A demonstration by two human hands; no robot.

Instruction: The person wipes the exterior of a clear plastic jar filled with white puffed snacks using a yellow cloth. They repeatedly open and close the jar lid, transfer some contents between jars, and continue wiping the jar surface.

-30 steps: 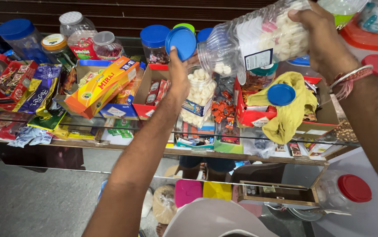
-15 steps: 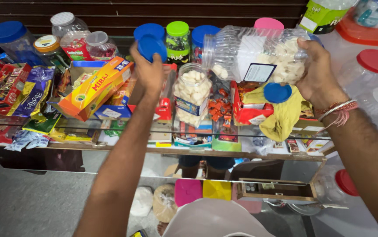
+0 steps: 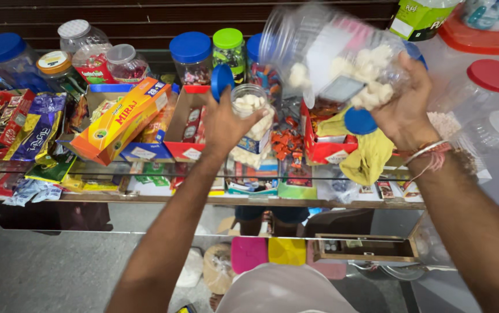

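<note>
Overhead, right hand (image 3: 403,107) fingers wrap tilted big jar (image 3: 330,55); left hand (image 3: 226,124) fingers clutch small jar (image 3: 252,124).

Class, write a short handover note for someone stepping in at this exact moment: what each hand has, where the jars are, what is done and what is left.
Left hand: grips the small open jar of white sweets, standing on the counter, with its blue lid.
Right hand: holds the large clear jar tilted above it, mouth toward the small jar.
Done: small jar looks nearly full.
Left: likely lidding both; a second blue lid lies on the yellow cloth.
</note>
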